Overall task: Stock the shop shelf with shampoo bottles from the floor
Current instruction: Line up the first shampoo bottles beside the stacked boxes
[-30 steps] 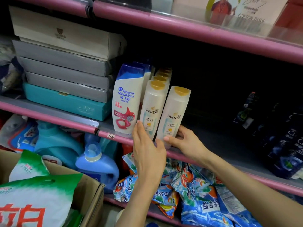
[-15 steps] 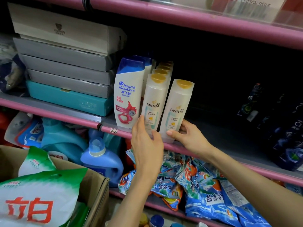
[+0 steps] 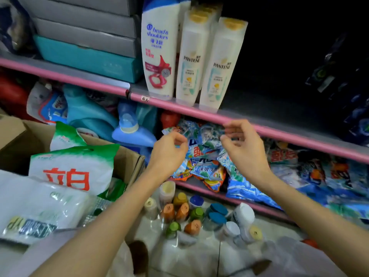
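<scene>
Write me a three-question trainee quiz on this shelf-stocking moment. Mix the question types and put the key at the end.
1. True or false: the left hand grips a shampoo bottle.
2. Which bottle stands furthest right in the front row on the shelf? A) the Head & Shoulders bottle B) a Pantene bottle C) an orange-capped bottle
3. Fill in: the bottles waiting to be stocked stand on the ____.

Key
1. False. Both it and the right hand hang empty, fingers loosely curled, below the shelf edge.
2. B
3. floor
</scene>
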Tool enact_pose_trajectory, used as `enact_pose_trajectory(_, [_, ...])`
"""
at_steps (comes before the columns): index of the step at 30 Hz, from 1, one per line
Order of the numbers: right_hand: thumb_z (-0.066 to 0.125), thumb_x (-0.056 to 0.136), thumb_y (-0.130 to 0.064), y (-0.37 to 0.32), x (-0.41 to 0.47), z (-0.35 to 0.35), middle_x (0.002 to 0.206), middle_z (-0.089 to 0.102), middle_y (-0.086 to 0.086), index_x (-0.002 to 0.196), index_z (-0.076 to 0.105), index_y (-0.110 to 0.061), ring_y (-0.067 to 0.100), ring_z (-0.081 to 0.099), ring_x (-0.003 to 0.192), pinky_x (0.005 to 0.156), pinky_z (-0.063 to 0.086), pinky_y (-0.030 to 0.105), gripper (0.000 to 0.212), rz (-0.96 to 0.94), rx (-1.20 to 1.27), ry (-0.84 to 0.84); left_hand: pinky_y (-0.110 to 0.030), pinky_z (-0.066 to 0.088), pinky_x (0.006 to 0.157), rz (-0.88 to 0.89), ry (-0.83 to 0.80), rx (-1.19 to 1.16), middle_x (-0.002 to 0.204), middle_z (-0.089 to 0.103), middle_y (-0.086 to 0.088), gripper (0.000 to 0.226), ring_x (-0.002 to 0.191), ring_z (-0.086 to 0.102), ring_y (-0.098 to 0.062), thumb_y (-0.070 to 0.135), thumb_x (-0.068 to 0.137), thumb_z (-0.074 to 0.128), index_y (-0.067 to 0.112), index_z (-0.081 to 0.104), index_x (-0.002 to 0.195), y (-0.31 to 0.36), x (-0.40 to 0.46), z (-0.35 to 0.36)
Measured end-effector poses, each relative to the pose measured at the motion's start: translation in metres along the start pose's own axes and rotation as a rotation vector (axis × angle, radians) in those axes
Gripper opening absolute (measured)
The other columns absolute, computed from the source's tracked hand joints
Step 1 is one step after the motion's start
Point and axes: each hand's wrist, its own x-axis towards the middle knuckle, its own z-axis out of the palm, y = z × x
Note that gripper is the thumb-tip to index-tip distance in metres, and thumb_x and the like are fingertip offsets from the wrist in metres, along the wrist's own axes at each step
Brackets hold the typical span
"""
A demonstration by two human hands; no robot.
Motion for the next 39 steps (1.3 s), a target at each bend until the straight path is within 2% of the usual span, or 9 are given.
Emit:
enact_pose_trajectory(3, [0.063, 0.085, -0.006, 0.032, -0.036, 0.021, 0.099, 0.061, -0.004, 0.1, 0.056, -0.023, 0.01, 0.058, 0.087, 0.073, 0.047, 0.014, 0.023, 0.113, -0.035, -0.14, -0.022, 0.043, 0.078, -0.103, -0.212, 0.172, 0.095, 0.068, 0.002, 0.015, 0.092, 0.061, -0.015, 0.014, 0.086, 0.057, 0.016, 0.067, 0.096, -0.04, -0.018, 0.024])
enact_pose_trajectory(7, [0.063, 0.084, -0.006, 0.085, -0.08, 0.048, 0.104, 0.06, 0.0, 0.107, 0.059, -0.013, 0.008, 0.056, 0.084, 0.074, 0.04, 0.006, 0.025, 0.263, -0.203, -0.337, -0.029, 0.046, 0.086, -0.269, -0.42, 0.368, 0.108, 0.067, -0.008, 0.021, 0.104, 0.061, -0.026, 0.014, 0.086, 0.053, 0.014, 0.064, 0.104, -0.103, -0.057, 0.059])
enact_pose_trajectory(10, [0.065, 0.084, -0.012, 0.124, -0.111, 0.064, 0.117, 0.058, 0.007, 0.12, 0.057, -0.013, 0.021, 0.058, 0.105, 0.091, 0.044, 0.023, 0.037, 0.33, -0.372, -0.568, -0.035, 0.047, 0.091, -0.27, -0.602, 0.515, 0.118, 0.06, -0.009, 0.03, 0.108, 0.058, -0.026, 0.019, 0.09, 0.052, 0.015, 0.052, 0.12, -0.144, -0.09, 0.084])
enact_pose_trajectory(16, [0.052, 0.092, -0.035, 0.167, -0.156, 0.093, 0.123, 0.057, -0.001, 0.125, 0.051, -0.03, 0.017, 0.06, 0.104, 0.085, 0.051, 0.034, 0.033, 0.374, -0.549, -0.861, -0.037, 0.044, 0.097, -0.153, -0.566, 0.529, 0.138, 0.039, 0.0, 0.059, 0.115, 0.048, -0.02, 0.007, 0.09, 0.047, 0.031, 0.03, 0.14, -0.189, -0.117, 0.114])
enact_pose_trajectory(19, [0.048, 0.095, -0.039, 0.175, -0.164, 0.103, 0.125, 0.053, -0.003, 0.123, 0.053, -0.029, 0.016, 0.059, 0.103, 0.082, 0.052, 0.034, 0.031, 0.345, -0.517, -0.785, -0.032, 0.041, 0.097, -0.096, -0.307, 0.619, 0.13, 0.044, -0.001, 0.052, 0.111, 0.047, -0.018, 0.014, 0.085, 0.055, 0.026, 0.037, 0.133, -0.198, -0.11, 0.121])
enact_pose_trajectory(24, [0.045, 0.097, -0.036, 0.171, -0.142, 0.127, 0.137, 0.04, 0.0, 0.135, 0.043, -0.024, 0.019, 0.045, 0.123, 0.093, 0.048, 0.032, 0.04, 0.276, -0.533, -0.633, -0.038, 0.035, 0.1, -0.316, -0.039, 0.756, 0.144, 0.03, -0.007, 0.069, 0.126, 0.033, -0.026, 0.016, 0.079, 0.066, 0.02, 0.031, 0.137, -0.217, -0.074, 0.112])
enact_pose_trajectory(27, [0.054, 0.093, -0.028, 0.161, -0.111, 0.152, 0.145, 0.032, 0.0, 0.142, 0.033, -0.022, 0.022, 0.037, 0.13, 0.101, 0.044, 0.038, 0.054, 0.178, -0.509, -0.57, -0.042, 0.027, 0.109, -0.351, -0.118, 0.781, 0.153, 0.016, 0.0, 0.073, 0.137, 0.022, -0.025, 0.014, 0.085, 0.06, 0.024, 0.02, 0.145, -0.234, -0.06, 0.106])
enact_pose_trajectory(31, [0.058, 0.09, -0.019, 0.156, -0.075, 0.182, 0.15, 0.028, 0.0, 0.15, 0.02, -0.026, 0.021, 0.03, 0.136, 0.109, 0.035, 0.04, 0.071, 0.09, -0.513, -0.638, -0.043, 0.028, 0.109, -0.43, -0.375, 0.636, 0.147, 0.025, -0.005, 0.064, 0.132, 0.032, -0.029, 0.01, 0.086, 0.054, 0.023, 0.027, 0.142, -0.243, -0.039, 0.096])
enact_pose_trajectory(39, [0.057, 0.087, -0.028, 0.174, -0.111, 0.153, 0.15, 0.03, 0.002, 0.149, 0.018, -0.021, 0.023, 0.031, 0.136, 0.11, 0.029, 0.04, 0.074, 0.146, -0.715, -0.679, -0.043, 0.035, 0.104, -0.431, -0.433, 0.763, 0.139, 0.038, -0.007, 0.049, 0.125, 0.042, -0.029, 0.013, 0.092, 0.044, 0.024, 0.035, 0.139, -0.249, -0.041, 0.093])
